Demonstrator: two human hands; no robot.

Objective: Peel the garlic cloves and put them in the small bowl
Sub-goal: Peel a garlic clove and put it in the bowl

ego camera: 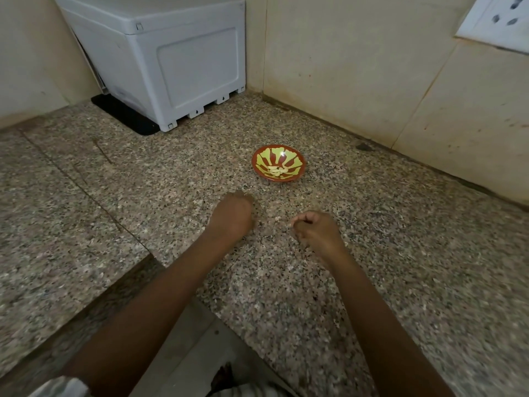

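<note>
The small bowl (297, 164) sits on the speckled stone bench (400, 239), a little beyond both hands and well apart from the wall. That probably keeps it within an easy forward reach. Several pale peeled garlic cloves (277, 171) lie in a cluster at its bottom, so part of the task looks done. No unpeeled garlic shows anywhere on the bench.

The left hand (233, 216) hovers low over the bench with its back to the camera and its fingers tucked under. It cannot be told whether it is clenched on nothing or on a clove. The right hand (315, 227) is just beside it, fingers curled in toward the thumb as if pinching something small, but what it holds, if anything, is hidden. Both hands sit near each other in front of the bowl, which suits peeling a clove between them.

A white appliance (171, 53) stands on a black mat (123, 116) in the far corner.
</note>
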